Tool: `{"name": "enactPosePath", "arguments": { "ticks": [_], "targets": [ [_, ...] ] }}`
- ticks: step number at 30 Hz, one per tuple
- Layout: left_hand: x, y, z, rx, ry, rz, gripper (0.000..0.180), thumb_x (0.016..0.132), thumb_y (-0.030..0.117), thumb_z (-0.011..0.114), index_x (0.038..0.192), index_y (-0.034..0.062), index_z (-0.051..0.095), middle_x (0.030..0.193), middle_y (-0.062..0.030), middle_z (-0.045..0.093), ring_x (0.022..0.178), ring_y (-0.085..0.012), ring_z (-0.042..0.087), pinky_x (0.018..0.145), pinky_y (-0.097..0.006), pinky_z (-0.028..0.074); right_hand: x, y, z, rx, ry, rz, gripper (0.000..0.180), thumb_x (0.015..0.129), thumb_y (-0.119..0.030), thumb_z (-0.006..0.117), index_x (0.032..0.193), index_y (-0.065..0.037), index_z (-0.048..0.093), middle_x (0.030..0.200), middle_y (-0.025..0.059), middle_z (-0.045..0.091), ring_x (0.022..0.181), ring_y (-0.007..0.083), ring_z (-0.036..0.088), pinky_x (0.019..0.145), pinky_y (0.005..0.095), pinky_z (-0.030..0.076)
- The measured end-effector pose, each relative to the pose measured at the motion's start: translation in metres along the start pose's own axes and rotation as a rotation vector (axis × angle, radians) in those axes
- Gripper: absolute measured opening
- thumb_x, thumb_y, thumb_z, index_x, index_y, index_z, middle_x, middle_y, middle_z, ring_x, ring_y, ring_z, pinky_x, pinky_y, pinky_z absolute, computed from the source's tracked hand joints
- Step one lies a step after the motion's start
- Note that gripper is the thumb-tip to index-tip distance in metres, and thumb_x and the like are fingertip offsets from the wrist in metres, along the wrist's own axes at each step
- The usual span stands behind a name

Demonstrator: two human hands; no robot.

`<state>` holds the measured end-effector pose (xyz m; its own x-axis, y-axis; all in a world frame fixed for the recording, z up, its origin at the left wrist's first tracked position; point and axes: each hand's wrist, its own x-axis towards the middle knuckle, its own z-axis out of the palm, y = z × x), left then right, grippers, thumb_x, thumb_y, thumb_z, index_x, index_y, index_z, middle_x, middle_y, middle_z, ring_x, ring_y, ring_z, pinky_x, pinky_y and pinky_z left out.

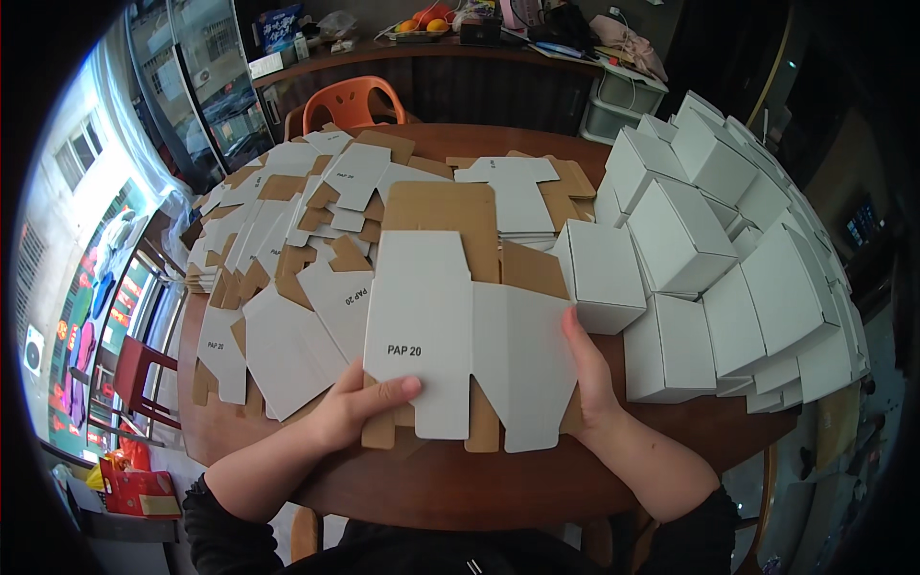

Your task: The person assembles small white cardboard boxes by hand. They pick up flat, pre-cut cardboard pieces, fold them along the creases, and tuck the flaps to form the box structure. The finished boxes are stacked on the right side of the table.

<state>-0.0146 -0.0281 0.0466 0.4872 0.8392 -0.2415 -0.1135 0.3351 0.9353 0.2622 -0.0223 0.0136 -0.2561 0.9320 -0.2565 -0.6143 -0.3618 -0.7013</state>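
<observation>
While the round wooden table carries a wide spread of flat box blanks on its left and a heap of folded white boxes, all closed so their insides cannot be seen, on its right, a flat white carton blank lies at the near edge. The left hand pinches its lower left corner, thumb on top, and the right hand grips its right edge.

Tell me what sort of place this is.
Probably a home or small shop used for hand assembly: a round wooden table covered with flat box blanks, a pile of folded white boxes, and a cluttered counter behind.
</observation>
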Motion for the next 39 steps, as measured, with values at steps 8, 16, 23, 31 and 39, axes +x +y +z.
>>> {"name": "enactPosePath", "arguments": {
  "ticks": [8, 16, 23, 31, 39],
  "targets": [
    [0.012, -0.006, 0.002, -0.003, 0.053, 0.216, 0.064, 0.095, 0.005, 0.066, 0.15, 0.0036, 0.032, 0.132, -0.0124, 0.06, 0.123, -0.0224, 0.057, 0.107, -0.038, 0.044, 0.004, 0.003, -0.005, -0.128, 0.059, -0.086, 0.061, 0.104, -0.054, 0.042, 0.144, -0.007, 0.045, 0.136, 0.0064, 0.057, 0.127, 0.0216, 0.054, 0.105, 0.0394, 0.046],
    [0.015, -0.02, -0.006, 0.796, 0.2, 0.677, 0.072, 0.09, 0.011, 0.072, 0.152, 0.0037, 0.035, 0.155, -0.0257, 0.031, 0.142, -0.0367, 0.038, 0.113, -0.047, 0.037, -0.006, 0.009, -0.003, 0.078, -0.244, -0.156, 0.073, 0.102, -0.064, 0.032, 0.15, -0.009, 0.036, 0.143, 0.0102, 0.049, 0.131, 0.0241, 0.052, 0.108, 0.0421, 0.045],
    [0.009, -0.018, 0.003, 1.017, -0.098, 0.732, 0.088, 0.091, 0.037, 0.07, 0.156, -0.0021, 0.026, 0.161, -0.0334, 0.003, 0.149, -0.0462, 0.017, 0.115, -0.053, 0.027, -0.007, 0.047, -0.041, -0.08, -0.365, 0.021, 0.061, 0.102, -0.039, 0.053, 0.151, -0.007, 0.035, 0.143, 0.0111, 0.05, 0.132, 0.0217, 0.05, 0.11, 0.0402, 0.042],
    [0.006, -0.021, 0.0, 0.672, -0.455, 0.556, 0.079, 0.098, 0.039, 0.057, 0.157, -0.0015, 0.022, 0.161, -0.0287, 0.003, 0.149, -0.0441, 0.017, 0.116, -0.052, 0.027, -0.008, 0.019, 0.006, -0.547, -0.607, -0.28, 0.076, 0.094, -0.021, 0.067, 0.159, -0.018, 0.029, 0.169, 0.008, -0.004, 0.155, 0.0228, 0.002, 0.121, 0.0446, 0.018],
    [0.012, -0.053, -0.018, -0.258, -0.327, 0.156, 0.086, 0.092, 0.057, 0.057, 0.155, 0.005, 0.03, 0.156, -0.0209, 0.026, 0.142, -0.0368, 0.033, 0.115, -0.049, 0.032, -0.01, 0.022, 0.019, -0.396, -0.391, -0.31, 0.102, 0.089, 0.005, 0.066, 0.161, -0.015, -0.004, 0.162, 0.0153, 0.018, 0.148, 0.0249, 0.026, 0.118, 0.0426, 0.027]
  ]
}}
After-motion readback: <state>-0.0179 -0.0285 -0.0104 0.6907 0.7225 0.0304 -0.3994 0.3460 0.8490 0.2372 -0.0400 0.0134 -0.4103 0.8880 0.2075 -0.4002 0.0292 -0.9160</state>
